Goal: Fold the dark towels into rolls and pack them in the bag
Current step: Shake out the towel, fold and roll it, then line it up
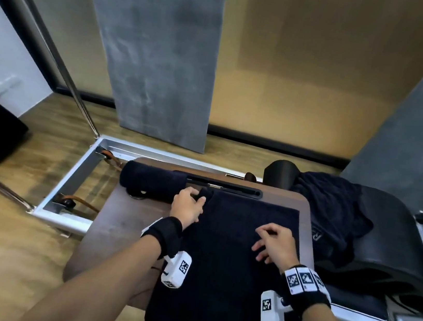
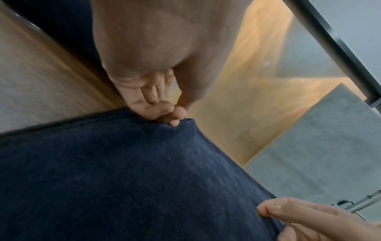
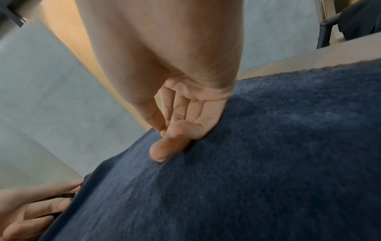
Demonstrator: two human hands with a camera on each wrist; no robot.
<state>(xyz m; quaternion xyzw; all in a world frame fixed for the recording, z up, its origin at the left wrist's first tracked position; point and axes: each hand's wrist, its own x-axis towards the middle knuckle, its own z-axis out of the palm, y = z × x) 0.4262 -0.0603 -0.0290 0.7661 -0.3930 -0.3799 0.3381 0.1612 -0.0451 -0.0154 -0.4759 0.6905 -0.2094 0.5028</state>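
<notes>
The flat dark navy terry towel point(image 1: 232, 255) lies spread on the brown wooden bench point(image 1: 120, 218), its near end hanging over the edge. This looks like the squaring-up step before rolling. The left hand point(image 1: 187, 206) pinches the towel's far left corner; the right hand point(image 1: 276, 244) rests on the cloth with fingers loosely bent, grasping nothing. Next, I judge, the far edge must be turned over evenly and rolled tight. To the far left lies an already rolled dark towel point(image 1: 151, 183), just beside the left hand. At right, a heap of dark cloth point(image 1: 333, 213) sits on a black chair point(image 1: 394, 240). No bag is plainly visible.
</notes>
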